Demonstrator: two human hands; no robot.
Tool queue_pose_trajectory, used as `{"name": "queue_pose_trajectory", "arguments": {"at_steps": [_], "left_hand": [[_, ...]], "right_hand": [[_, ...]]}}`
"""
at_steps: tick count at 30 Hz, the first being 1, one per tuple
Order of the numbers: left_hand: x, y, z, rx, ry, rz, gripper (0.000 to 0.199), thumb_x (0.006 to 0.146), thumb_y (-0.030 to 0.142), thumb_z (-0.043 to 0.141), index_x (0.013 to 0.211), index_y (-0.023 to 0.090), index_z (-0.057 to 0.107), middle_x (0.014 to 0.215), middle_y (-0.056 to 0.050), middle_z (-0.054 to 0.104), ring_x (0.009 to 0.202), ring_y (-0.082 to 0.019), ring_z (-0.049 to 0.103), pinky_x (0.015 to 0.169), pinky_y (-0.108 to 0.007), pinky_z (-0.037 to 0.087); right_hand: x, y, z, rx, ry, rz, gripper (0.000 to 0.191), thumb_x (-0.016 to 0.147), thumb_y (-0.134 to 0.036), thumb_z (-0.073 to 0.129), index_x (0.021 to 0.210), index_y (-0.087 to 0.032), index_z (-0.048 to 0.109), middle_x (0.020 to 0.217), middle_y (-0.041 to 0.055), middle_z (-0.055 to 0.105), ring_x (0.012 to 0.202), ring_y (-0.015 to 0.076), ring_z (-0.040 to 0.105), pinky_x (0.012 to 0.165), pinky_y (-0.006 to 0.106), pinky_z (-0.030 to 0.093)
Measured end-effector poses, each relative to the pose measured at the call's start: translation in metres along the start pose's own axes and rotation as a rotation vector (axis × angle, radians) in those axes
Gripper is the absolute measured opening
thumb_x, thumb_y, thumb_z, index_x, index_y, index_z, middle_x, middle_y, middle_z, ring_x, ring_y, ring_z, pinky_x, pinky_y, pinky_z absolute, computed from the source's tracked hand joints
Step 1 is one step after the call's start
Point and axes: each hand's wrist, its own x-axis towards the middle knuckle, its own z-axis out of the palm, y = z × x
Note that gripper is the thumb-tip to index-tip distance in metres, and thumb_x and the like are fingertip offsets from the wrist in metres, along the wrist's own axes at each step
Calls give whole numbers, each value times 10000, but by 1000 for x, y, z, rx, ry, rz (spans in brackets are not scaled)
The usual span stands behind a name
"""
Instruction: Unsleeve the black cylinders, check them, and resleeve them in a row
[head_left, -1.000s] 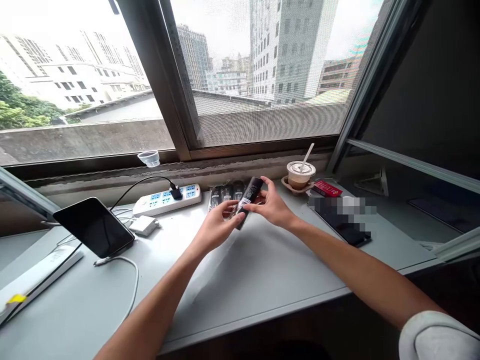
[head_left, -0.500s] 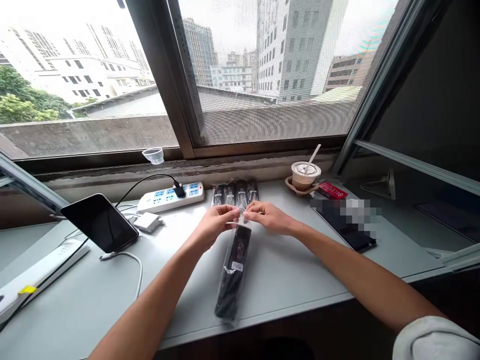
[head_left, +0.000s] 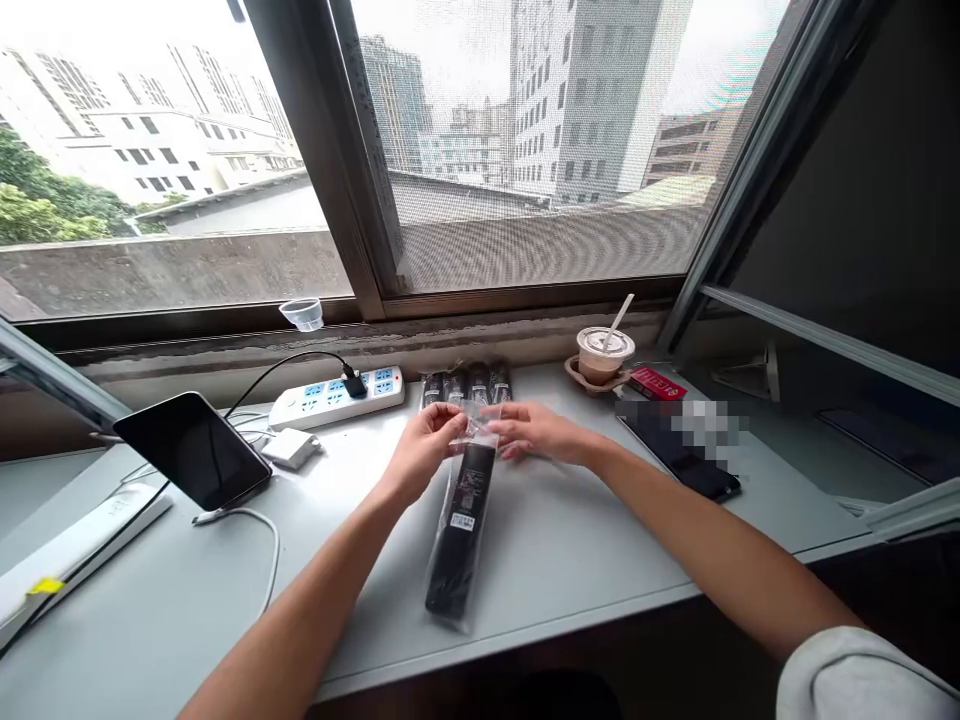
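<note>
Here, one bagged remote (head_left: 459,530), four behind (head_left: 466,385).

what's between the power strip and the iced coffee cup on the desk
A row of black bagged remotes lies between the power strip and cup, in the head view.

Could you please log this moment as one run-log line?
left hand: pinches bag top | right hand: on bag top | bagged remote: flat on desk

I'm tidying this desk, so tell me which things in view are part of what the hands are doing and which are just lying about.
In hand:
left hand and right hand, both pinching the top of the clear bag
black remote inside it
row of bagged remotes behind

Lying about:
power strip
tablet
iced drink
red box
small plastic cup
</note>
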Motion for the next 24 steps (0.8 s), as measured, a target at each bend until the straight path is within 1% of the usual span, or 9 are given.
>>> {"name": "queue_pose_trajectory", "arguments": {"at_steps": [2, 5, 7, 10, 12, 14, 17, 21, 24], "left_hand": [[-1, 2, 0, -32, -9, 35, 535, 734, 496, 869, 1091, 172, 636, 924, -28, 674, 848, -169, 639, 792, -321, 520], [-1, 5, -4, -17, -112, 67, 593, 740, 412, 875, 1232, 176, 643, 1063, -79, 716, 956, -206, 671, 872, -341, 506], [0, 5, -7, 51, -173, 88, 448, 737, 358, 862, 1114, 170, 709, 1034, -78, 730, 956, -214, 674, 902, -345, 492], [2, 4, -12, 113, -180, 83, 144, 732, 283, 783, 814, 169, 748, 936, -54, 715, 901, -204, 657, 885, -337, 489], [3, 3, -15, 86, -183, 60, 117, 733, 276, 702, 717, 172, 753, 1001, -70, 703, 952, -224, 652, 890, -349, 499], [3, 2, -16, 65, -202, 57, 190, 745, 302, 641, 688, 175, 770, 1090, -92, 688, 1033, -254, 642, 925, -373, 502], [2, 0, -15, 130, -216, 66, 242, 765, 323, 604, 709, 183, 794, 1126, -100, 681, 1070, -266, 628, 942, -382, 493], [1, 1, -9, 223, -198, 79, 242, 759, 281, 565, 761, 191, 790, 1105, -91, 697, 1067, -271, 623, 910, -375, 495], [-7, 14, -2, 330, -131, 167, 218, 770, 261, 573, 834, 198, 771, 1044, -81, 710, 1047, -276, 630, 925, -390, 499]], "right_hand": [[-2, 0, 2, 64, -105, 25, 569, 850, -386, 819, 1377, -239, 663, 1128, 82, 763, 982, 212, 737, 858, 362, 620], [-6, -2, 1, 57, -100, -24, 553, 840, -392, 829, 1366, -295, 688, 1136, 59, 775, 992, 208, 735, 864, 363, 611], [-7, -4, 0, 53, -131, -22, 497, 839, -441, 818, 1295, -257, 741, 1184, 84, 758, 1019, 220, 712, 824, 340, 605], [-7, -6, -2, 83, -196, 1, 481, 884, -568, 728, 1145, -172, 809, 1238, 139, 721, 1069, 245, 660, 764, 315, 585], [-7, -5, 0, 35, -178, -15, 468, 884, -583, 717, 1049, -160, 831, 1215, 136, 724, 1058, 238, 643, 749, 293, 559], [-7, -3, 3, -63, -133, -37, 387, 841, -524, 780, 989, -170, 835, 1132, 105, 743, 979, 210, 644, 741, 278, 531], [-6, 4, 11, -119, -80, -47, 316, 758, -406, 866, 962, -171, 809, 981, 58, 745, 856, 171, 635, 745, 275, 509], [-6, 12, 21, -28, -52, -9, 338, 694, -317, 912, 942, -170, 737, 858, 15, 708, 792, 153, 641, 728, 272, 513], [-6, 10, 20, 73, -66, 31, 375, 670, -280, 924, 957, -180, 704, 838, -2, 693, 714, 131, 639, 696, 264, 519]]}}
